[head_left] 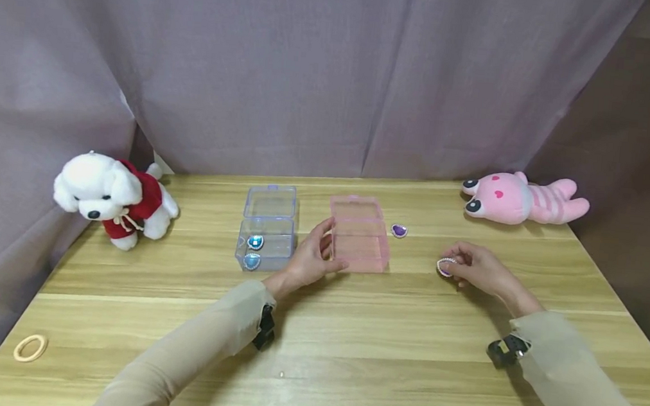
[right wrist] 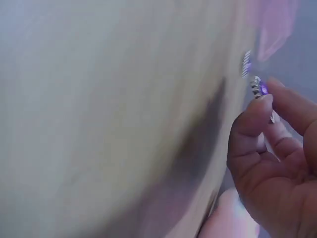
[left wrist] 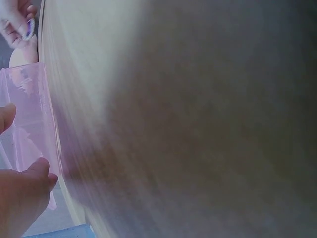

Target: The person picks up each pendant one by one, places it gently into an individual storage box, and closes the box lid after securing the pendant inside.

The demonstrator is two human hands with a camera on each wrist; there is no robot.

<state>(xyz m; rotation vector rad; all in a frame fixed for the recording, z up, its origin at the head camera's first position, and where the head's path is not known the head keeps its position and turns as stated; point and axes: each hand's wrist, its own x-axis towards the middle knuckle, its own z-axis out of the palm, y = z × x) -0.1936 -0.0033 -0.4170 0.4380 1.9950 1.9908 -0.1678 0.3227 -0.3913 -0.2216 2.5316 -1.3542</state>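
In the head view my right hand [head_left: 475, 268] pinches an oval purple gem [head_left: 446, 267] with a beaded silver rim between thumb and fingers. It is held above the table, right of an open pink see-through box [head_left: 359, 248]. My left hand [head_left: 311, 258] holds that box at its left side, with the thumb at the front edge. The left wrist view shows the thumb [left wrist: 38, 168] against the pink plastic. A second purple gem [head_left: 399, 231] lies right of the box. In the right wrist view the pinched gem [right wrist: 257, 87] appears side-on.
Left of the pink box stands an open bluish clear box [head_left: 280, 247] with two blue gems [head_left: 254, 242] in it. A white plush dog [head_left: 111, 194] sits at the back left, a pink plush toy [head_left: 525, 200] at the back right. A wooden ring [head_left: 29, 358] lies front left.
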